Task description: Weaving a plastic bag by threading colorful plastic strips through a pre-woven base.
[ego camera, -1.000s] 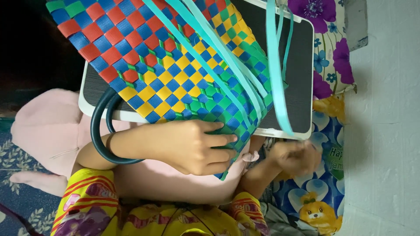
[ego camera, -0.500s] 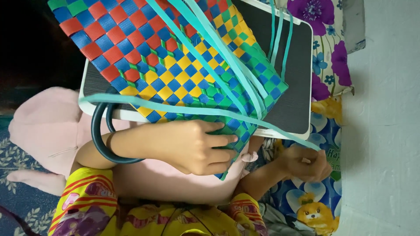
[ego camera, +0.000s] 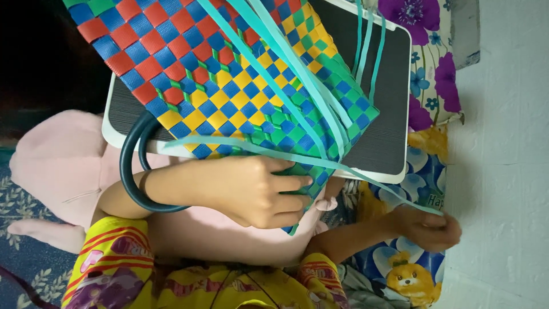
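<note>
While I sit with the work on my lap, the scene reads like this:

Basket position: the woven basket (ego camera: 229,86), plaited from red, blue, yellow and green strips, lies tilted across a dark lap board (ego camera: 389,114) with a white rim; its lower corner comes down right under my left hand.

Left hand: my left hand (ego camera: 257,191) lies flat-curled over the basket's lower green and blue corner, fingers (ego camera: 294,183) bent around the edge and pressing it against the pink cushion (ego camera: 63,166) beneath. It has hold of the basket itself, fingers closed around the weave.

Right hand: my right hand (ego camera: 429,229) is low at the right, well apart from the basket, beside the white wall (ego camera: 503,171). It is closed in a pinch on the end of one pale teal strip (ego camera: 246,146).

Strip path: that strip runs taut from the left side of the basket, across its lower part just above my left hand, and slants down to my right hand.

Loose strips: several more teal strips (ego camera: 297,80) lie diagonally over the basket face, and a few thin ones (ego camera: 366,46) hang over the board near the top.

Handle: a dark round handle (ego camera: 128,171) loops around my left forearm.

Surroundings: a flowered cloth (ego camera: 423,97) with purple blossoms and a bear print lies under the board on the right; my yellow patterned sleeve (ego camera: 114,252) shows at the bottom.
</note>
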